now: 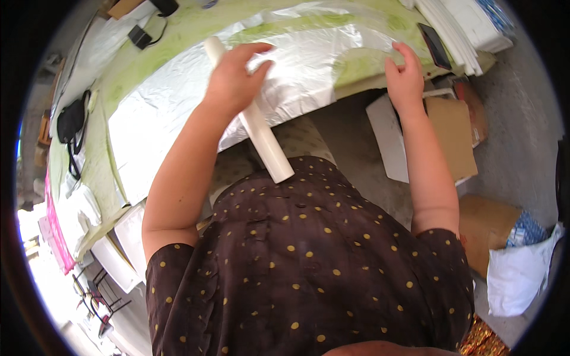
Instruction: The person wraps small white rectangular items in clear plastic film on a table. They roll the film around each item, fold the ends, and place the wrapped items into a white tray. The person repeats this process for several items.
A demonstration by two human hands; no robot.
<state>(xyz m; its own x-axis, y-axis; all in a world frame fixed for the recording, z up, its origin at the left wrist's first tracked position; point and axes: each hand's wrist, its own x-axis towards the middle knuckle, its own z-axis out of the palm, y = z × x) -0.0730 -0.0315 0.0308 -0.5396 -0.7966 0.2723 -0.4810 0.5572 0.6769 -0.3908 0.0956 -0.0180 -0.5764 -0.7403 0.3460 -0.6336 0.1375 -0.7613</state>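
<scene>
A long white roll (264, 139), like a tube or a roll of film, lies slantwise over the table's near edge, its near end by my lap. My left hand (234, 77) is across its upper part, thumb and fingers apart; whether the palm touches the roll is hidden. Beneath is a shiny, crinkled, whitish plastic sheet (160, 95) spread on the table. My right hand (407, 77) is near the sheet's right end, thumb and forefinger apart, with nothing visible between them.
The table has a green patterned cover (362, 65). A dark phone (434, 45) lies at its right, beside white rolled or folded material (454, 35). A black bag (72, 121) is at the left. Cardboard boxes (448, 130) and a white plastic bag (519, 273) stand on the floor at right.
</scene>
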